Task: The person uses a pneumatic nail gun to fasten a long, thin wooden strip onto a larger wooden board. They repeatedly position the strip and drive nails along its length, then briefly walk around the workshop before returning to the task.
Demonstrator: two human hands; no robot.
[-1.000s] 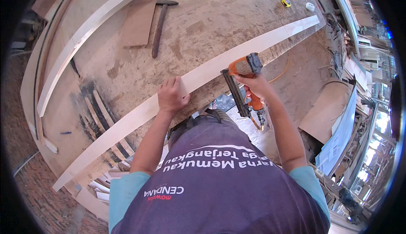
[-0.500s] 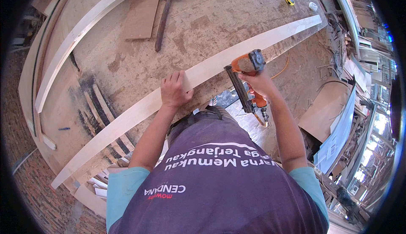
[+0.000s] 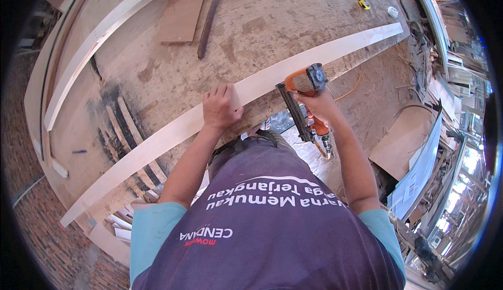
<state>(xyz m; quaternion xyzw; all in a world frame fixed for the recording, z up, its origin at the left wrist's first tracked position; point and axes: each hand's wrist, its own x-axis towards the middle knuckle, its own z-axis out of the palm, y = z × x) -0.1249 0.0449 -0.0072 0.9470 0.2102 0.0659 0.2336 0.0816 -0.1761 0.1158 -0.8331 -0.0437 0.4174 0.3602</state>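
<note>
A long pale curved wooden strip [image 3: 167, 137] lies across the near side of the workbench [image 3: 246, 54], running from the lower left to the upper right. My left hand [image 3: 222, 107] is closed over its middle, fingers across the top and thumb toward the near edge. In my right hand [image 3: 318, 104] is an orange and black air nail gun [image 3: 299, 82], gripped by its handle. The gun's head is over the near edge of the strip; whether it touches the wood cannot be made out. A hose fitting [image 3: 327, 144] shows at the handle's lower end.
On the bench lie a hammer [image 3: 208, 25], a thin brown board [image 3: 183, 15], a yellow tape measure [image 3: 364, 3] and a blue pen [image 3: 79, 151]. Another curved strip [image 3: 86, 54] lies at the far left. An orange hose [image 3: 353, 86] and scrap panels [image 3: 401, 138] are at the right.
The view has shifted slightly. My left hand still grips the strip, my right hand still holds the nail gun, and both stay in nearly the same place along the strip.
</note>
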